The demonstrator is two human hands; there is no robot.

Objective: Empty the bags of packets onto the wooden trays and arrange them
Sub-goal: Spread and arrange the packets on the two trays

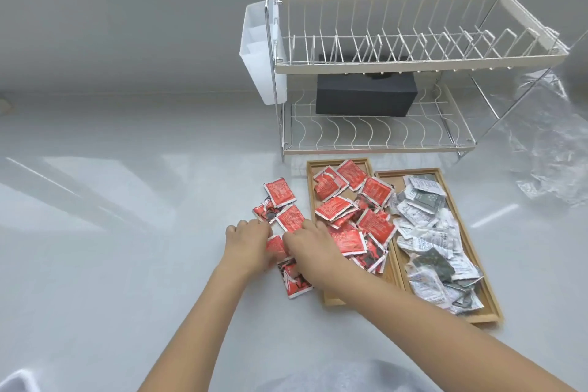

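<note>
Two wooden trays lie side by side in front of me. The left tray [331,297] holds a heap of red packets [356,216]. White and grey packets [429,239] fill the right tray [490,312]. Several more red packets [280,192] lie loose on the counter just left of the trays. My left hand [246,243] and my right hand [310,248] are down among these loose packets, fingers curled around a few of them; one red packet [294,283] sticks out beneath my right hand.
A two-tier wire dish rack [413,57] stands behind the trays, with a black box [366,95] on its lower shelf and a white cutlery holder [261,51] on its left side. A crumpled clear plastic bag [550,153] lies to the right.
</note>
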